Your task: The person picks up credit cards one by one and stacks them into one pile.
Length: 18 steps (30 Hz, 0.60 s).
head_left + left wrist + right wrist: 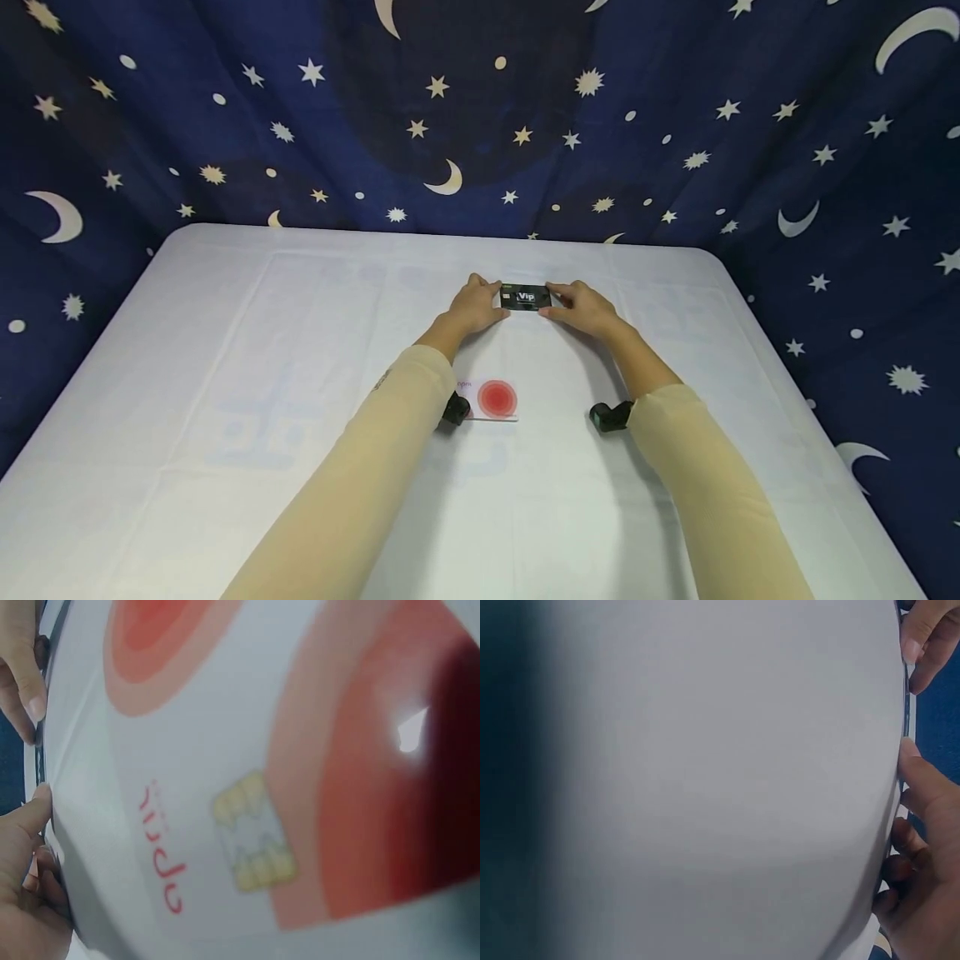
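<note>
A black card (526, 297) printed with "Vip" and a small chip lies flat between both hands, close over the far part of the white table. My left hand (477, 305) pinches its left end, thumb at the near corner and forefinger at the far one. At the other end, my right hand (583, 308) grips the card the same way. Only the card's thin edge shows between the fingertips in both wrist views. Closer to me, a white card (487, 403) with red circles rests on the table, partly hidden by the left sleeve; its chip shows in the left wrist view.
The white cloth on the table (262, 350) has faint creases. Behind the far edge hangs a dark blue curtain (480, 108) with stars and moons. Small black cameras (611, 417) stick out from both wrists, inside the forearms.
</note>
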{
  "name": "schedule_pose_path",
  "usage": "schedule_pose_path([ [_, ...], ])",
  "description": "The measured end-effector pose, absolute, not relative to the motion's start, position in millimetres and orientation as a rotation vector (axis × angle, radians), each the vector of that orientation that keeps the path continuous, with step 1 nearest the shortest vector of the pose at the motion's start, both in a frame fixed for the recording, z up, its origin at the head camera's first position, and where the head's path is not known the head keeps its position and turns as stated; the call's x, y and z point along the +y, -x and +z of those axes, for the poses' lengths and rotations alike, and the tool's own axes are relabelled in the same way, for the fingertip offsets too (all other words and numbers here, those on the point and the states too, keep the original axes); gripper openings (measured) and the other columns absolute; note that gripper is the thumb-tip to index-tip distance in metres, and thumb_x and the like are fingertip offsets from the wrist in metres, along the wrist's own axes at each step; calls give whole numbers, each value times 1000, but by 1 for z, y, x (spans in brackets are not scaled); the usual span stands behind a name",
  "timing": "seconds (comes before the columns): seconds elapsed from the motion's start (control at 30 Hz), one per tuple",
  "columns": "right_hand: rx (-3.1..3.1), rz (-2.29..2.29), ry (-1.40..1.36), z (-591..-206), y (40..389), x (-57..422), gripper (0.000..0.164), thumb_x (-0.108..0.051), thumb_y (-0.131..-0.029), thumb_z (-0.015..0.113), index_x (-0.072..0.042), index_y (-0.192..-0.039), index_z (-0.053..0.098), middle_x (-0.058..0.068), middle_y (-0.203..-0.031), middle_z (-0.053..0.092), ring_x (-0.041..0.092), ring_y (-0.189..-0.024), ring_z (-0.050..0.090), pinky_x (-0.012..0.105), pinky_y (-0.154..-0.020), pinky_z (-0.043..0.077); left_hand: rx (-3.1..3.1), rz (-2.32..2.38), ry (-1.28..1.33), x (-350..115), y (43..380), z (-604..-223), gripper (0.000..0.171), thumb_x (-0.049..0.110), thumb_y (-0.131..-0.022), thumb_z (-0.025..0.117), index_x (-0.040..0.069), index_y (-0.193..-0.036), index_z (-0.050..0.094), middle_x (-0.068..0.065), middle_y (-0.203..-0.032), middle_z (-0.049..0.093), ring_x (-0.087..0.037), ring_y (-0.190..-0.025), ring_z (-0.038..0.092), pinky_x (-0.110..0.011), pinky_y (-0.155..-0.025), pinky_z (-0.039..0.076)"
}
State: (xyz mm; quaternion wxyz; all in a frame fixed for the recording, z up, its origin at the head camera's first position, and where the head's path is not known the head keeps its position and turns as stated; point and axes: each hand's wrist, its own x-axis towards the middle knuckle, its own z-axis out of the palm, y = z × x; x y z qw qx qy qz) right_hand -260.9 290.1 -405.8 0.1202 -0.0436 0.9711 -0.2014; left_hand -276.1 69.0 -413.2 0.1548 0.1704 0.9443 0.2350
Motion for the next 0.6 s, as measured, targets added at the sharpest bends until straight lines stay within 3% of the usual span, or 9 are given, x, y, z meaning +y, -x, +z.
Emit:
schedule_pose_path([
  [0.6, 2868, -756, 172, -414, 250, 290, 64, -38, -87, 66, -10, -141, 45, 14, -107, 50, 25, -93, 43, 36, -79, 36, 2643, 1008, -524, 55, 270, -420, 55, 28, -90, 64, 14, -140, 47, -9, -125, 45, -23, -113, 48, -33, -103, 36],
])
